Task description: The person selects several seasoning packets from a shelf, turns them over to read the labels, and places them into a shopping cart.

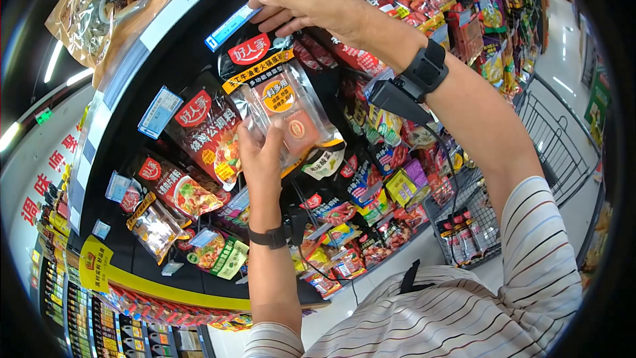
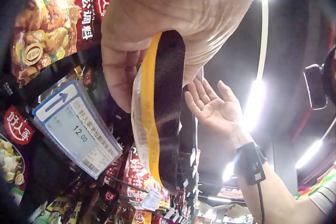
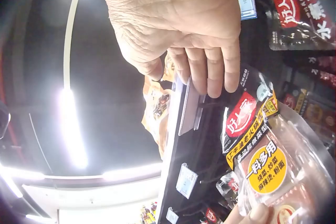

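Observation:
In the head view my left hand (image 1: 262, 162) grips the lower side of a clear-windowed hot pot seasoning packet (image 1: 275, 99) with a black top and yellow band. The left wrist view shows the packet's dark bottom (image 2: 169, 113) edge-on, between thumb and fingers. My right hand (image 1: 318, 8) reaches above the packet's top, beside a blue-edged price tag (image 1: 232, 26). Its fingers (image 3: 214, 71) extend loosely and hold nothing, and they overlap the tag holder (image 3: 191, 109) in the right wrist view. A dark red-labelled seasoning packet (image 1: 207, 129) hangs just left of the held one.
Several more seasoning packets (image 1: 175, 185) hang on the rack below and to the right. A shelf edge (image 1: 136, 59) with labels curves along the upper left, with a large tan packet (image 1: 109, 10) above it. A wire shopping cart (image 1: 553, 132) stands on the right.

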{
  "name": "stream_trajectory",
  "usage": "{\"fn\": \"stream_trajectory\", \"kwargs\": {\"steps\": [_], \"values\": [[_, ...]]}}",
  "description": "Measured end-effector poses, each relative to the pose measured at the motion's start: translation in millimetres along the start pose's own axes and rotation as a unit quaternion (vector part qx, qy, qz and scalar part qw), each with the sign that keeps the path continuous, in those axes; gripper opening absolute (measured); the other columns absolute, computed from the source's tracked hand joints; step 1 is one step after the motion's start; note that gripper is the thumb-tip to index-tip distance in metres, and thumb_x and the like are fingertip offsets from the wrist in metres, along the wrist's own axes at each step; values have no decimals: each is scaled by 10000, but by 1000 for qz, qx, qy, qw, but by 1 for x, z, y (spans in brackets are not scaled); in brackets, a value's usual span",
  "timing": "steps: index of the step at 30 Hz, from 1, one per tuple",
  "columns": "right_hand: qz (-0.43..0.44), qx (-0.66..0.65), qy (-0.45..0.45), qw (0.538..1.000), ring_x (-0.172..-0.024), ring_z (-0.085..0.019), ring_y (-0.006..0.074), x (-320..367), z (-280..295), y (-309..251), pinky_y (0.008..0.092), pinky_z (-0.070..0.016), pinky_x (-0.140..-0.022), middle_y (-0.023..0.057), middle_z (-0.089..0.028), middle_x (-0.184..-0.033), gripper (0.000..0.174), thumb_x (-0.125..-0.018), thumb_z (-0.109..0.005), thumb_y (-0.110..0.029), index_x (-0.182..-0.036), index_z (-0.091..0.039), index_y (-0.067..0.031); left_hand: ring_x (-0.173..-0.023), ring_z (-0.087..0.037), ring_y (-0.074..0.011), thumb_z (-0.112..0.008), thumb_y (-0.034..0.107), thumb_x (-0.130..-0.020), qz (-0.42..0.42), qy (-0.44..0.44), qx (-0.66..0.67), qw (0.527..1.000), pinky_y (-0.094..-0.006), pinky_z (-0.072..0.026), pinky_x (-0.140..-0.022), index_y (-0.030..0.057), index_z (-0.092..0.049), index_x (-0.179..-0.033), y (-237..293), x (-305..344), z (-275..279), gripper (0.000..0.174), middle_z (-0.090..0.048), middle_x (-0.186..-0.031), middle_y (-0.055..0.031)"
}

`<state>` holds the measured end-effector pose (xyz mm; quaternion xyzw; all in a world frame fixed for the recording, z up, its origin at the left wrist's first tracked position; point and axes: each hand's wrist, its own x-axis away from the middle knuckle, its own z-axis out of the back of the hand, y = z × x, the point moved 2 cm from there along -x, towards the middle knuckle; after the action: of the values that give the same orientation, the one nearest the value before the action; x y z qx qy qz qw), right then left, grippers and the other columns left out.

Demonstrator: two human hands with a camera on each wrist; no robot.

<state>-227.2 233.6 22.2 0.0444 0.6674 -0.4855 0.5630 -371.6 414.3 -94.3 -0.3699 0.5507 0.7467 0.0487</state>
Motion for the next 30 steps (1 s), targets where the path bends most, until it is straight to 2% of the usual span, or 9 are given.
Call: {"fn": "stream_trajectory", "kwargs": {"steps": [3,6,12,18,24,28,30], "values": [[-1,2,1,1000,-1131,-638,269,2,0,0,364,-499,-975,187,-651,-1202,524,-1001,-480,-456,-1247,-603,-10,-985,-600,-125,-666,163,-943,42,10,-4,999,-252,-479,-830,-41,-452,-1267,-2,-3,1,439,-651,-1101,-126],[-4,-3,5,1000,-1125,-641,263,5,-1,1,359,-503,-968,184,-652,-1199,519,-999,-486,-454,-1240,-606,-11,-980,-600,-127,-668,166,-942,43,18,-7,999,-258,-479,-827,-37,-453,-1268,-1,-2,0,440,-651,-1102,-125],[-9,-9,9,1000,-1120,-647,255,5,0,3,349,-513,-950,176,-657,-1192,493,-997,-500,-439,-1234,-612,-22,-979,-605,-129,-662,167,-950,-9,15,13,1000,-274,-483,-847,-31,-461,-1265,5,4,-4,422,-651,-1101,-118],[-6,-14,7,1000,-1111,-650,248,4,-1,0,344,-522,-933,173,-654,-1194,483,-1002,-502,-432,-1232,-613,-22,-986,-629,-138,-673,170,-937,39,15,-10,999,-270,-500,-853,-15,-505,-1263,10,0,0,411,-655,-1121,-108],[-10,-6,2,1000,-1102,-652,250,6,-1,3,345,-520,-937,178,-652,-1184,505,-1002,-501,-450,-1238,-605,-15,-953,-627,-127,-685,203,-928,24,23,20,999,-266,-502,-813,-8,-530,-1265,7,1,-4,427,-657,-1090,-91],[-33,-13,7,999,-1106,-650,256,12,-3,7,348,-514,-950,180,-648,-1191,507,-1002,-501,-446,-1255,-594,-16,-940,-623,-131,-661,230,-941,38,21,-24,999,-269,-498,-815,-11,-550,-1250,-9,-18,0,407,-651,-1092,-87],[-43,-22,9,999,-1117,-646,257,17,-3,12,347,-511,-957,172,-642,-1209,508,-999,-506,-444,-1270,-590,-23,-947,-595,-126,-685,226,-921,59,0,1,998,-277,-479,-836,-34,-537,-1246,-20,-32,5,442,-641,-1083,-88]]}}
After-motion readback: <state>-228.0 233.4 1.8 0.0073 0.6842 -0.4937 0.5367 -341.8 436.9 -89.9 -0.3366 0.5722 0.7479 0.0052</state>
